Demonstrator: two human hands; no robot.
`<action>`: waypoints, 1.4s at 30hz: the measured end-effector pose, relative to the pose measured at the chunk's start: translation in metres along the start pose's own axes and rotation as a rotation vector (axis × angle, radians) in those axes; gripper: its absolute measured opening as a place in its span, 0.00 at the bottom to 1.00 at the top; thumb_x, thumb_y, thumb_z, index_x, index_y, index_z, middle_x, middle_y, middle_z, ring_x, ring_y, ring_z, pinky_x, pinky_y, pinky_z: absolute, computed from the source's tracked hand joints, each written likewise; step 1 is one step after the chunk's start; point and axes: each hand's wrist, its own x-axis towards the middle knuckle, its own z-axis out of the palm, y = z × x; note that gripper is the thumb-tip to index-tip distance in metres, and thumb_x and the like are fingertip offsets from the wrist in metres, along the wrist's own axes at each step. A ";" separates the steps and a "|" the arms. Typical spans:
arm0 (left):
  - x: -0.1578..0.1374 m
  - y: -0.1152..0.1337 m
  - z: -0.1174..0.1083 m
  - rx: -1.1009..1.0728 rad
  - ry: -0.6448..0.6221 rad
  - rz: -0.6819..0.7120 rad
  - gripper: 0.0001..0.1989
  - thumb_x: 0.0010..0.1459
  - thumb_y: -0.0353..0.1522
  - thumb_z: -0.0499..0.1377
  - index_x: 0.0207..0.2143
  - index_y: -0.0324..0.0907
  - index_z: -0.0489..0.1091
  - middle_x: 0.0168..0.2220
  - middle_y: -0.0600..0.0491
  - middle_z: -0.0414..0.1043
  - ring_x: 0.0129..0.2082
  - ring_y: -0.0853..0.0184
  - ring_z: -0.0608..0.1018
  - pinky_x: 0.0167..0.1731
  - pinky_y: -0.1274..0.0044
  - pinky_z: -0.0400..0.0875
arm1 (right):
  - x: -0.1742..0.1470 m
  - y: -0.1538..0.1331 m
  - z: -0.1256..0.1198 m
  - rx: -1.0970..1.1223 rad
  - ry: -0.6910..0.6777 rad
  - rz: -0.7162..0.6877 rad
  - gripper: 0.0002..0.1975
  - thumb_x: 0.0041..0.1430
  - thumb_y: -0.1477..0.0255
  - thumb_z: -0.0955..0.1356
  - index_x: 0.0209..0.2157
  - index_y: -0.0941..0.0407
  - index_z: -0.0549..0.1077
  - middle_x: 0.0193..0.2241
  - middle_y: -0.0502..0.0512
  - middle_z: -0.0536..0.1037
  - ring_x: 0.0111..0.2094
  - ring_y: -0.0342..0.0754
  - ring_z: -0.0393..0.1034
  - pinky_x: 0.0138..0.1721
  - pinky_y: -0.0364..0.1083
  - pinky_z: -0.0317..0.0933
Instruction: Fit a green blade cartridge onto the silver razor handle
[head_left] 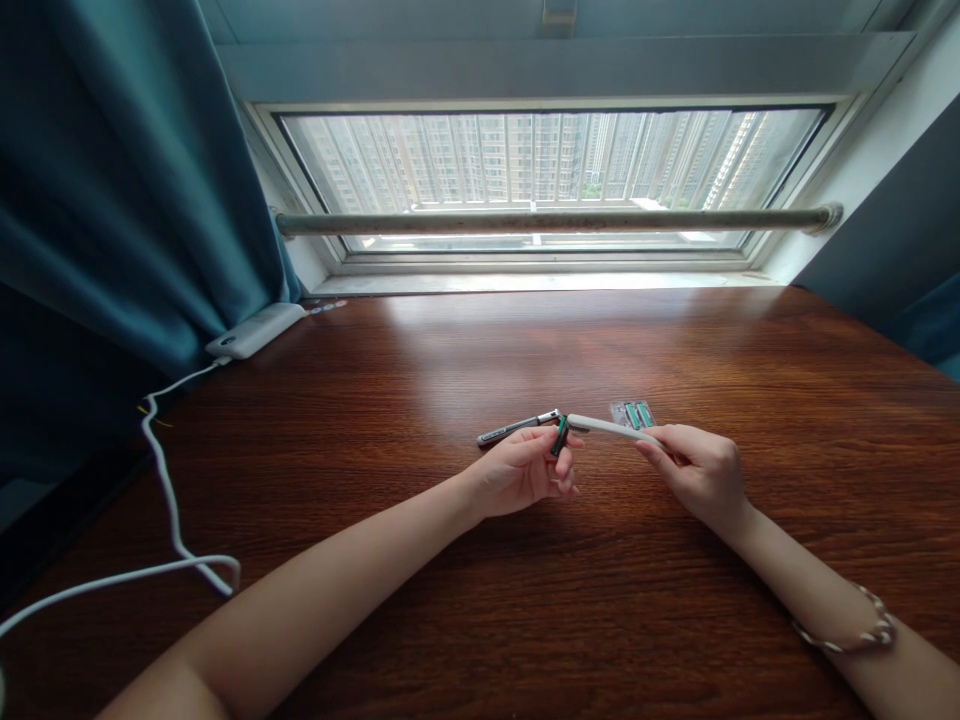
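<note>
Between the fingertips of my left hand [529, 468] is a small green and black razor cartridge [559, 436], held tilted above the table. My right hand [697, 470] is closed around the handle of a pale toothbrush [611, 427]. The brush's head reaches left to the cartridge, its bristles facing down close to it; whether they touch I cannot tell. Just behind my left hand lies a grey and black razor handle [517, 428] on the wood. A clear pack with green cartridges [634, 414] lies beyond the toothbrush, near my right hand.
The dark brown wooden table [420, 600] reaches to the window. A white power strip or adapter [256, 331] rests at the back left by the blue curtain [150, 180], its white cable [169, 490] running down the left side. A metal bar [555, 222] crosses the window.
</note>
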 end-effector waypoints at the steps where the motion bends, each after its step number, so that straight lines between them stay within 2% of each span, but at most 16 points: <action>1: 0.000 0.000 0.000 -0.004 -0.010 -0.005 0.12 0.52 0.37 0.58 0.34 0.38 0.69 0.19 0.58 0.63 0.20 0.74 0.69 0.31 0.75 0.69 | 0.000 0.000 0.000 -0.009 0.009 0.010 0.14 0.55 0.62 0.64 0.28 0.57 0.76 0.18 0.51 0.72 0.19 0.41 0.63 0.24 0.41 0.52; 4: 0.000 0.001 0.000 -0.008 -0.032 -0.014 0.12 0.54 0.36 0.56 0.36 0.36 0.69 0.17 0.59 0.60 0.19 0.76 0.67 0.31 0.76 0.69 | 0.000 0.000 0.000 -0.031 0.054 0.045 0.15 0.55 0.62 0.64 0.28 0.57 0.76 0.17 0.50 0.71 0.18 0.41 0.62 0.23 0.41 0.51; 8: 0.000 0.002 0.000 -0.011 -0.037 -0.020 0.12 0.55 0.36 0.55 0.36 0.36 0.69 0.16 0.60 0.58 0.18 0.77 0.65 0.31 0.76 0.68 | 0.000 0.000 -0.001 -0.018 0.014 -0.032 0.14 0.54 0.62 0.64 0.28 0.57 0.75 0.18 0.51 0.71 0.20 0.42 0.62 0.25 0.41 0.52; 10: 0.000 0.002 0.000 -0.002 -0.039 -0.016 0.12 0.55 0.36 0.55 0.36 0.35 0.69 0.16 0.60 0.57 0.17 0.77 0.65 0.31 0.76 0.67 | 0.000 -0.001 -0.001 -0.043 0.028 -0.019 0.13 0.54 0.63 0.64 0.28 0.57 0.75 0.18 0.50 0.71 0.20 0.42 0.62 0.25 0.41 0.51; 20: 0.001 -0.002 -0.003 0.065 -0.033 0.006 0.13 0.53 0.38 0.57 0.35 0.36 0.69 0.18 0.58 0.60 0.20 0.76 0.66 0.31 0.76 0.66 | 0.001 0.000 -0.002 -0.076 0.066 0.011 0.13 0.54 0.62 0.65 0.28 0.57 0.75 0.16 0.49 0.68 0.19 0.41 0.60 0.24 0.41 0.49; 24: 0.002 -0.002 -0.002 0.106 -0.003 0.030 0.12 0.53 0.37 0.57 0.33 0.36 0.69 0.18 0.58 0.59 0.19 0.76 0.66 0.29 0.77 0.66 | 0.001 -0.001 -0.002 -0.046 0.021 -0.034 0.14 0.54 0.62 0.64 0.28 0.57 0.75 0.16 0.49 0.68 0.19 0.41 0.60 0.25 0.41 0.50; 29: 0.002 -0.005 0.001 0.357 0.114 0.171 0.11 0.51 0.36 0.59 0.34 0.36 0.70 0.20 0.56 0.64 0.20 0.75 0.69 0.26 0.79 0.65 | 0.001 -0.001 -0.002 -0.087 0.058 0.016 0.13 0.54 0.62 0.64 0.27 0.56 0.75 0.16 0.49 0.68 0.19 0.41 0.60 0.24 0.41 0.49; 33: 0.000 -0.011 0.006 0.597 0.207 0.297 0.13 0.51 0.34 0.58 0.37 0.35 0.70 0.25 0.52 0.70 0.24 0.71 0.73 0.28 0.77 0.67 | 0.001 -0.001 -0.002 -0.089 0.030 -0.029 0.13 0.54 0.62 0.65 0.27 0.56 0.75 0.15 0.48 0.66 0.19 0.41 0.59 0.24 0.41 0.49; 37: -0.002 -0.014 0.006 0.732 0.301 0.432 0.12 0.51 0.33 0.59 0.38 0.34 0.70 0.30 0.48 0.72 0.26 0.69 0.74 0.30 0.75 0.69 | 0.001 0.000 -0.002 -0.121 0.058 0.003 0.13 0.54 0.62 0.65 0.26 0.56 0.75 0.15 0.48 0.66 0.19 0.41 0.59 0.24 0.41 0.48; 42: -0.002 -0.012 0.004 0.934 0.368 0.544 0.10 0.53 0.33 0.57 0.34 0.34 0.71 0.29 0.48 0.72 0.27 0.69 0.73 0.30 0.76 0.70 | 0.001 -0.001 -0.003 -0.086 0.022 -0.103 0.13 0.54 0.62 0.65 0.27 0.57 0.75 0.14 0.48 0.65 0.19 0.41 0.59 0.25 0.41 0.49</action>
